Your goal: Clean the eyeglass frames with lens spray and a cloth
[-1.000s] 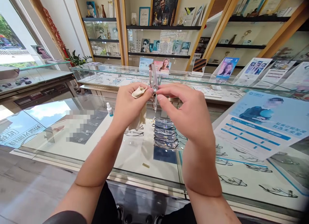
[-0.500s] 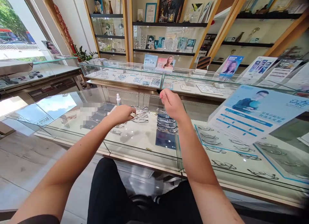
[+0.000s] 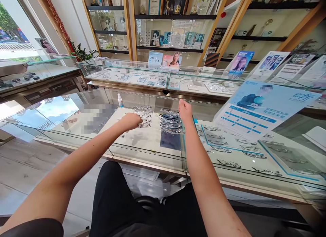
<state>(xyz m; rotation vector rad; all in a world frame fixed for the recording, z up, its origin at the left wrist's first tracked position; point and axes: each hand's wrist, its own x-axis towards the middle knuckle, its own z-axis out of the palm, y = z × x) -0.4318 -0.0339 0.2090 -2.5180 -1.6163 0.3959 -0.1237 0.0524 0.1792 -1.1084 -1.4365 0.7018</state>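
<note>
My left hand (image 3: 132,121) is over the glass counter, its fingers curled beside a column of eyeglasses (image 3: 144,109). What lies between those fingers is too small to make out. My right hand (image 3: 185,109), closed with the fingers bent in, is raised at the right end of a second stack of eyeglasses (image 3: 171,122). Whether it grips anything is hidden. A dark blue mat (image 3: 169,141) shows below that stack. Behind my left hand stands a small white spray bottle (image 3: 120,100).
The glass counter (image 3: 134,154) spans the view in front of my knees. A large blue and white sign (image 3: 265,106) stands at the right, near more eyeglasses (image 3: 228,163). Another glass display case (image 3: 132,65) runs behind, below wall shelves.
My right hand has shifted right and a little away from me. My left hand is slightly nearer the eyeglasses column. The whole view has tilted down somewhat.
</note>
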